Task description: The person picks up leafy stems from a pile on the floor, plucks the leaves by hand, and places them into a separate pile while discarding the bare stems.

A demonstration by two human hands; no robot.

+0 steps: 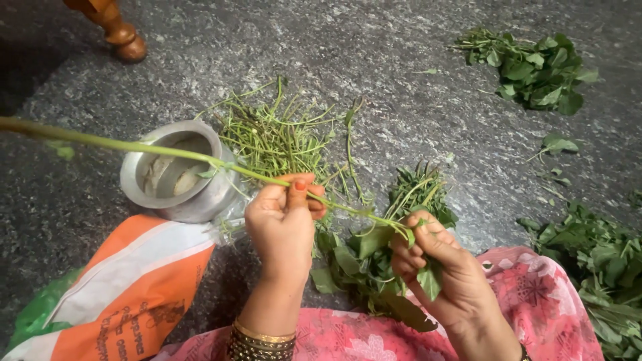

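A long green stem (134,147) runs from the far left edge across to the middle. My left hand (284,224) pinches it midway, thumb on top. My right hand (438,267) grips the stem's right end together with a few green leaves. Below and between my hands lies a pile of plucked leaves (364,264) on my pink floral lap (535,301). Behind my left hand sits a heap of bare stems (281,137).
A round metal pot (175,172) stands on the grey stone floor (401,80) at left. An orange and white bag (127,294) lies at lower left. Leafy bunches lie at upper right (535,70) and right (602,267). A wooden furniture leg (120,30) is at top left.
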